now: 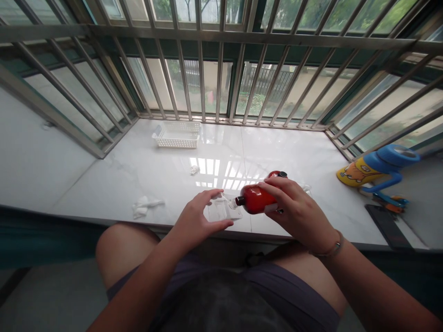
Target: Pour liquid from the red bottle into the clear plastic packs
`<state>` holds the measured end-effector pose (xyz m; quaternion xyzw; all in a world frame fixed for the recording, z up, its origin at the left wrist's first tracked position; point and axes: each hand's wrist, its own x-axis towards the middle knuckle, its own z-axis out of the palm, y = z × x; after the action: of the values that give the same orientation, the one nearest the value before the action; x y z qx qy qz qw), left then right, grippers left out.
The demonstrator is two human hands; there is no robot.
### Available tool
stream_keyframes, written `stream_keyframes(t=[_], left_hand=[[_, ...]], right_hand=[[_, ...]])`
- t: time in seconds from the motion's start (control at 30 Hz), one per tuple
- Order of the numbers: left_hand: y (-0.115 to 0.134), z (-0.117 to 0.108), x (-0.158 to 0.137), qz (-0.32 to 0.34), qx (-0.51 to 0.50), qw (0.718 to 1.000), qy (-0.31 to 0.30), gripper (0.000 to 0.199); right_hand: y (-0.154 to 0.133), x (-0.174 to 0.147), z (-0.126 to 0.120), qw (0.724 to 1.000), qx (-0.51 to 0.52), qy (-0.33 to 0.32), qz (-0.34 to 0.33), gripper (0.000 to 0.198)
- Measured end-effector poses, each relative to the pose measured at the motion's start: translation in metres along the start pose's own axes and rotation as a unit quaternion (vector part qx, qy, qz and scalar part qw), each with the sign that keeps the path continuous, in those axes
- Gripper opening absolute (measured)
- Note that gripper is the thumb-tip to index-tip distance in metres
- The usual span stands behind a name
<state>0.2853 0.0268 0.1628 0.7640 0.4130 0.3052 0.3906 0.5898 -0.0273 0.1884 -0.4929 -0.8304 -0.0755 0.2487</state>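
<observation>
My left hand (196, 216) is closed around a small clear bottle (219, 210), thumb on the near side and fingers on the far side. The clear bottle is tilted, its mouth pointing right. In my right hand (298, 208) lies a red bottle (254, 199) with a black neck, tipped nearly level. Its black neck meets or almost meets the clear bottle's mouth; whether liquid flows between them I cannot tell. Just behind my right fingers shows part of a second red container (273, 174) with a black cap (283, 174).
A white perforated basket (178, 142) sits at the back of the marble-look ledge (221, 161). Crumpled tissues (145, 206) lie to the left. On the right are a blue and yellow flask (367, 168) and a dark phone (387, 226). Metal window bars (221, 78) close off the back.
</observation>
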Motion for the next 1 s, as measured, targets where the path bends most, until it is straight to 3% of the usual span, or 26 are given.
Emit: stream_keyframes(t=[1.0], left_hand=[[-0.0076,0.0100,-0.0027,-0.036,-0.052,0.998,-0.014,0.072]], right_hand=[[0.0007,0.0003,-0.0047,0.999,-0.010,-0.030,-0.009,0.080]])
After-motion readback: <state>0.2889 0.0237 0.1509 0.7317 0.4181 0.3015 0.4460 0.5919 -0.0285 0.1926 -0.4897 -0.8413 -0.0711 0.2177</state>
